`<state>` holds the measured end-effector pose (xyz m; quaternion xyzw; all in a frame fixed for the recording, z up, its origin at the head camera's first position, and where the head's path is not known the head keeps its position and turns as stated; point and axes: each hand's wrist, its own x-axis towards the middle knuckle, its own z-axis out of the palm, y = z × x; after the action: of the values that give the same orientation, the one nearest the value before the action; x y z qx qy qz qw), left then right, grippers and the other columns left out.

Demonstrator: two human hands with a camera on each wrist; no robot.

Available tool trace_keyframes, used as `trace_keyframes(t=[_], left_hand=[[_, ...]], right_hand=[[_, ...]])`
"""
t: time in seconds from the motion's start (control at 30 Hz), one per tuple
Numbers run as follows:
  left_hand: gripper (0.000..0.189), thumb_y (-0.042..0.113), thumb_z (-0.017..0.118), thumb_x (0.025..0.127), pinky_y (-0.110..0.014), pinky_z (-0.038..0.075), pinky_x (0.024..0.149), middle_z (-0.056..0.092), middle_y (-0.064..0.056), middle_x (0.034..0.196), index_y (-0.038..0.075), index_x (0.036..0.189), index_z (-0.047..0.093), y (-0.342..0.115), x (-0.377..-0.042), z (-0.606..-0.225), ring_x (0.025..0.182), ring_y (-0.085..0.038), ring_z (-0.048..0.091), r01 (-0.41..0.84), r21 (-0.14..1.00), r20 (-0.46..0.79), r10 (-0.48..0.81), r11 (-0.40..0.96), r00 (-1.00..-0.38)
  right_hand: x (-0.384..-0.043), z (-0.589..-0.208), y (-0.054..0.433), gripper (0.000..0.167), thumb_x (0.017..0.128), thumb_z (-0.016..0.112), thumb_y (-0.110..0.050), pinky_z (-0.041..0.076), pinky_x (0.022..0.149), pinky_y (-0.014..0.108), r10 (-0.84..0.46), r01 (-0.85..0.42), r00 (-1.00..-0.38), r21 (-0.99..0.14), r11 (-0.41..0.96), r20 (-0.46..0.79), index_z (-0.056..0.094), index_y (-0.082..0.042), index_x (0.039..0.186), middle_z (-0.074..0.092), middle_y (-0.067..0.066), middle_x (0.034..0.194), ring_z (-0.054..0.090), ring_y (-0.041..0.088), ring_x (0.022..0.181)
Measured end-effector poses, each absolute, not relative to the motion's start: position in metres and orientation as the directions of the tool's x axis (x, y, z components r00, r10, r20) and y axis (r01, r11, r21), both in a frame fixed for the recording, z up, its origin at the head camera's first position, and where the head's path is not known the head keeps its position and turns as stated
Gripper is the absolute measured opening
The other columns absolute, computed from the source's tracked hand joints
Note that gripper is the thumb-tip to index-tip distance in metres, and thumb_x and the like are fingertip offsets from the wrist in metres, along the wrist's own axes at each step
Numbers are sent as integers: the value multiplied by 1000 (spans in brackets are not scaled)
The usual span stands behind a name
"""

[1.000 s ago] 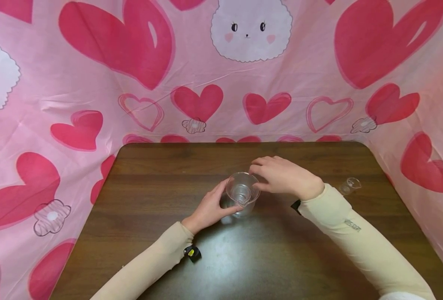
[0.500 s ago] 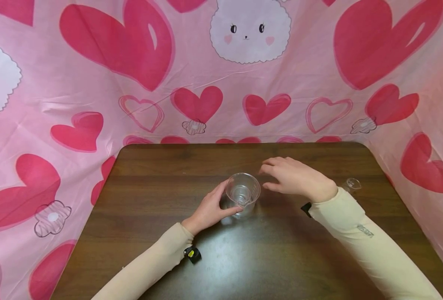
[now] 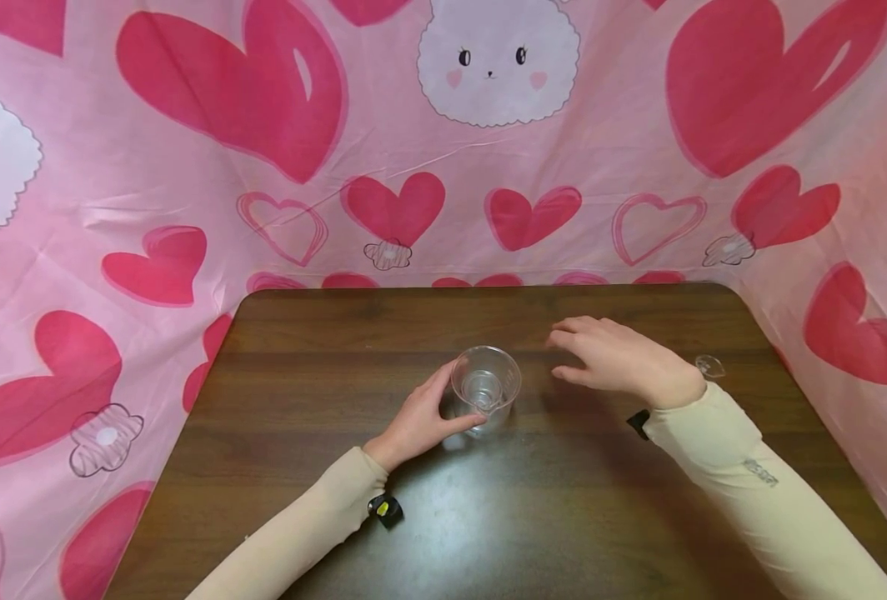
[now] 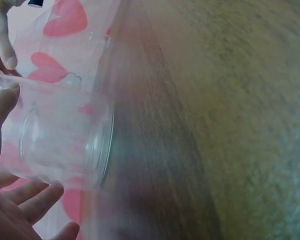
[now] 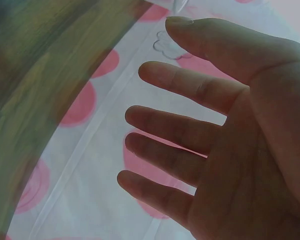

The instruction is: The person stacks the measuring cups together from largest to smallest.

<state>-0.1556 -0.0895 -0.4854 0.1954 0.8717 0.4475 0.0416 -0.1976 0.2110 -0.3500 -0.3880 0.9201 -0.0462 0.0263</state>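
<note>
A clear glass beaker (image 3: pixel 499 379) with a pouring lip stands upright on the table's middle. My left hand (image 3: pixel 418 423) holds it from the left, thumb on the near side by the lip and fingers round the far side. In the left wrist view the beaker (image 4: pixel 65 132) sits between thumb and fingers. Inner rings show through the glass; whether a smaller vessel sits inside, I cannot tell. My right hand (image 3: pixel 614 357) is over the table to the beaker's right, apart from it. Its fingers (image 5: pixel 175 125) are spread and hold nothing.
Behind my right wrist, a small clear glass vessel with a lip (image 3: pixel 709 366) stands near the table's right side, partly hidden by the wrist. The brown wooden table (image 3: pixel 323 350) is bordered at back and sides by a pink heart-patterned cloth (image 3: pixel 383 150).
My right hand has left the beaker's rim and moved to the right, its wrist now covering part of the small vessel. The left hand and the beaker have stayed in place.
</note>
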Motion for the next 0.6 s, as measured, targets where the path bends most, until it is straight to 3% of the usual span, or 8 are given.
trace_keyframes(t=[0.6], left_hand=[[93,44,87,84,-46,42,115,51,-2,155,19,160,39,-89,-155,-485,139,-20,53,302,797,102,376,524,-921]], right_hand=[[-194,-357,262,35,92,79,-23,48,98,67,-605,-585,-789,-169,793,-105,72,-4,120,65,27,126,60,48,119]])
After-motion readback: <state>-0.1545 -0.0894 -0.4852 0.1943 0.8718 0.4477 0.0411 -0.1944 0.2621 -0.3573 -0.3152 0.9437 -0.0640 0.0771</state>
